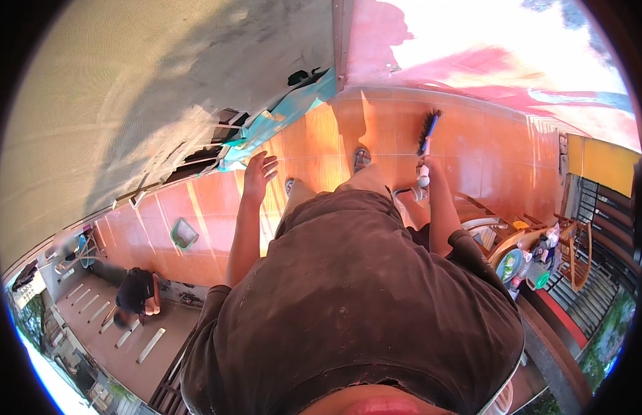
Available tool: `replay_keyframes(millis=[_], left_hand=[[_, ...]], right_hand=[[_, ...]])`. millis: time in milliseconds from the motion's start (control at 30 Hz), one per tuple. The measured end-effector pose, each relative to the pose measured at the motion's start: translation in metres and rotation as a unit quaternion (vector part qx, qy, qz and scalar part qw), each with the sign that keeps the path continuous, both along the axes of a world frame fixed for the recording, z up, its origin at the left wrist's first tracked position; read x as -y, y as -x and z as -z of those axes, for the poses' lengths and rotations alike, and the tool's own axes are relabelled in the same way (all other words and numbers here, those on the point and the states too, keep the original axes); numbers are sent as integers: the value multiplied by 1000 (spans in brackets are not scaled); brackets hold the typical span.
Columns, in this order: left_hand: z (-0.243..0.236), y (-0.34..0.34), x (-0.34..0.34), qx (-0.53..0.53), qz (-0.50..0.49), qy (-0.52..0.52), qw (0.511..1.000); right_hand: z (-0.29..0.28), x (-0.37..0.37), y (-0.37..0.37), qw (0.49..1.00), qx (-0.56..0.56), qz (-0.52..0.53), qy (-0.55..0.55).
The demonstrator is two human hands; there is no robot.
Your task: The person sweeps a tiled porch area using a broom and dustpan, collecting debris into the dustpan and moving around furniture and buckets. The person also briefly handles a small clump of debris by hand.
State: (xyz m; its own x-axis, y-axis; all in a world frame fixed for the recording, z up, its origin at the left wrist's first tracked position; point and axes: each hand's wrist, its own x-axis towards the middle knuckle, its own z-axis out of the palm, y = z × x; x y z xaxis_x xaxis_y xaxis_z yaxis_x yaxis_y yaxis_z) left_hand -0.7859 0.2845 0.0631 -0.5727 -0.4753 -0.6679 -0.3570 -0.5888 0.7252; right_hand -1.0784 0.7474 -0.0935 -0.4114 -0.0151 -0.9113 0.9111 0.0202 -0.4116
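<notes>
My right hand [431, 166] is closed around the white handle of a brush [429, 130] with a blue back and dark bristles, held out ahead over the orange tiled floor [473, 145]. My left hand [260, 169] is raised with fingers apart and holds nothing, near a torn turquoise sheet [293, 104] along the left wall. My sandalled feet [362, 158] show below my brown shirt. Just beside my right hand is what looks like another person's bare leg [411, 206] in a sandal, partly hidden by my arm.
A green plastic container [184, 235] lies on the floor at left. A crouching person in dark clothes [134, 294] is at the lower left, by white strips. Wooden chairs [578, 259] and a cluttered table with bottles and basins [525, 270] stand at right. Pink-painted wall [473, 76] ahead.
</notes>
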Motion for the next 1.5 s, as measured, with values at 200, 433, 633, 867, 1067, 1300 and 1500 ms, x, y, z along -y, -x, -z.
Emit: replay_keyframes(millis=[200,433,633,867,1067,1300,1500], left_hand=[[-16,5,-48,46,-27,19,998],[-23,-17,-85,89,-139,-14,986],[-13,-15,-76,50,-157,9,986],[-25,-14,-66,36,-166,41,985],[-18,-11,-76,42,-161,39,985],[-20,-1,-98,68,-148,38,986],[-22,-2,-105,41,-168,37,984]], right_hand=[[105,45,49,513,-377,-725,-263],[76,163,-27,305,-348,-881,-100],[-6,104,7,648,-206,-732,-50],[-44,3,40,882,-52,-467,-28],[36,85,45,846,-133,-499,-132],[15,119,8,658,-224,-709,-116],[13,-21,49,854,-46,-517,29]])
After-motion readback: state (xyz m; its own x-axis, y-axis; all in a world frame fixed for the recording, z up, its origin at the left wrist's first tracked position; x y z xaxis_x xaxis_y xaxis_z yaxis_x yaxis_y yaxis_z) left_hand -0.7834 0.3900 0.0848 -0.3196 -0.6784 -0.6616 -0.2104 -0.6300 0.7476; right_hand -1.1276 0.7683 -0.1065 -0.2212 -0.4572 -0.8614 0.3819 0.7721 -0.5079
